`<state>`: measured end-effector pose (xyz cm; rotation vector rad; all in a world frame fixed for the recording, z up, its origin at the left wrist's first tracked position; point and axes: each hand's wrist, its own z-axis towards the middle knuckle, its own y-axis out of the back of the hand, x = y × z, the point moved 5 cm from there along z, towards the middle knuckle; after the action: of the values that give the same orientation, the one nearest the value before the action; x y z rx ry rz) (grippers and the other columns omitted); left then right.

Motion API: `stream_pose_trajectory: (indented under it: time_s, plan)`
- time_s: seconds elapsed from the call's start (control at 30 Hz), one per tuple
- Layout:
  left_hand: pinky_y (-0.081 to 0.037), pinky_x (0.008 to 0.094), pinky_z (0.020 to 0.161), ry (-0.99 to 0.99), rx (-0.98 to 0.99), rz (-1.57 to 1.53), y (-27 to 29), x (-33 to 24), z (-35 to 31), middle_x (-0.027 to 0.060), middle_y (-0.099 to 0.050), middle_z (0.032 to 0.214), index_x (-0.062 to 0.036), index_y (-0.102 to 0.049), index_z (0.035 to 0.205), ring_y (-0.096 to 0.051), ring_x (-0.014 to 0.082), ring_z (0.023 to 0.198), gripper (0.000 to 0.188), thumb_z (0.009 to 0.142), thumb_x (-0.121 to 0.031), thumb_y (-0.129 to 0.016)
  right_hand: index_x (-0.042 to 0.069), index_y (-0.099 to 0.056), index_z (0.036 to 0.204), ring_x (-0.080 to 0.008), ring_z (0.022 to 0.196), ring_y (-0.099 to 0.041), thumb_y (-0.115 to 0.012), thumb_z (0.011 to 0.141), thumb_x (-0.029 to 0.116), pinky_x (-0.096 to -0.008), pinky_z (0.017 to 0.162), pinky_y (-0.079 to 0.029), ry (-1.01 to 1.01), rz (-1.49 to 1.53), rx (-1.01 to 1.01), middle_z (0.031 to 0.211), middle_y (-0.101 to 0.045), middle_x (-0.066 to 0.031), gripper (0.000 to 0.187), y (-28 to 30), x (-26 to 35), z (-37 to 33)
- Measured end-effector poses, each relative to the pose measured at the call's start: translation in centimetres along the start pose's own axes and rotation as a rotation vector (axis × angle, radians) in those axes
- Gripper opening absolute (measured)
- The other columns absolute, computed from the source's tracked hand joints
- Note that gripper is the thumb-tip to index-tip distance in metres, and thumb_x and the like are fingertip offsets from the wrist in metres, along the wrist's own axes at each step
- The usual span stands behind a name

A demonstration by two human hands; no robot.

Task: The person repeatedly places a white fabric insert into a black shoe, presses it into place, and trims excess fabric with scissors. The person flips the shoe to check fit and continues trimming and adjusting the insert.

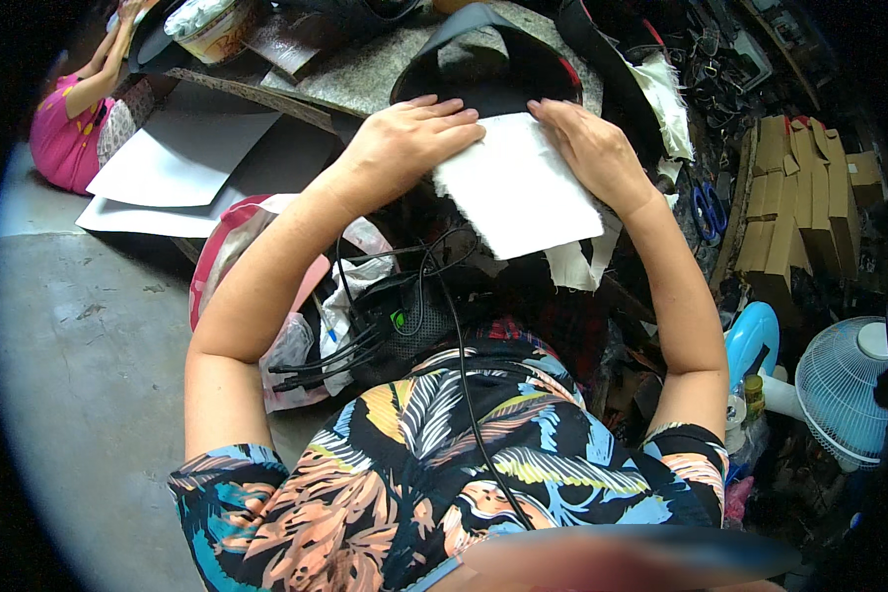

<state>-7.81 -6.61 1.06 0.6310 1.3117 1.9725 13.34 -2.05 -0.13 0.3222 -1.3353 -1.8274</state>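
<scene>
A white sheet with a frayed left edge (523,187), looking like cloth or padding, reaches from a black curved piece (503,30) toward my lap. Bent into a loop, the black piece stands on the worktop and shows a red patch inside its right side. My left hand (414,138) lies with fingers stretched over the black piece's near edge and the sheet's upper left corner. Along the sheet's upper right edge, my right hand (592,148) rests with its fingers extended and flat. Both thumbs are hidden.
A grey speckled worktop (365,84) holds a tub (207,30) at far left. White boards (178,158) lie lower left, near a person in pink (64,138). Blue-handled scissors (705,209), cardboard boxes (799,197) and a fan (844,390) are right. A black cable (459,345) crosses my front.
</scene>
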Motion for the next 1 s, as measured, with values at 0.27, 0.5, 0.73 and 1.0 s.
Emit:
stream_pose_trajectory:
  time_s: [0.27, 0.5, 0.73, 1.0]
  plan:
    - [-0.048, 0.0432, 0.109, -0.047, -0.135, -0.08, -1.3, 0.7, -1.4, 0.0079, -0.067, 0.131, -0.011, -0.065, 0.128, -0.062, 0.0259, 0.125, 0.043, 0.085, -0.01, -0.066, 0.006, -0.063, 0.106, -0.0282, 0.106, -0.071, -0.063, 0.092, 0.003, -0.0378, 0.091, -0.058, 0.073, -0.009, -0.087, 0.114, -0.073, -0.0096, 0.015, 0.2, 0.4, -1.3]
    - [-0.046, 0.0444, 0.11, -0.084, -0.035, -0.094, -0.9, 1.1, -0.3, 0.0079, -0.068, 0.129, -0.0104, -0.065, 0.127, -0.062, 0.027, 0.125, 0.043, 0.084, -0.007, -0.066, 0.01, -0.063, 0.119, -0.0235, 0.103, -0.071, -0.063, 0.092, 0.003, -0.0341, 0.092, -0.057, -0.027, 0.012, 0.058, 0.11, -0.074, -0.0086, 0.028, 0.8, 1.0, 0.1]
    - [-0.049, 0.044, 0.106, -0.099, -0.003, 0.141, 0.6, 0.4, 0.8, 0.009, -0.07, 0.125, -0.0135, -0.066, 0.125, -0.066, 0.0269, 0.117, 0.038, 0.087, -0.012, -0.064, 0.027, -0.05, 0.147, -0.0241, 0.129, -0.056, -0.066, 0.087, 0.002, -0.036, 0.107, -0.049, 0.013, -0.09, -0.013, 0.13, -0.067, -0.0055, 0.067, 2.9, -1.3, -0.4]
    - [-0.059, 0.0321, 0.084, 0.046, -0.385, -0.419, 8.7, 1.4, 2.0, 0.0097, -0.075, 0.109, -0.0082, -0.072, 0.116, -0.074, 0.0237, 0.1, 0.036, 0.082, 0.005, -0.069, 0.011, -0.048, 0.147, -0.0215, 0.111, -0.066, -0.082, 0.083, 0.014, -0.0357, 0.102, -0.05, -0.285, 0.786, 0.074, 0.124, -0.069, -0.0129, 0.072, 6.1, -0.5, -2.2]
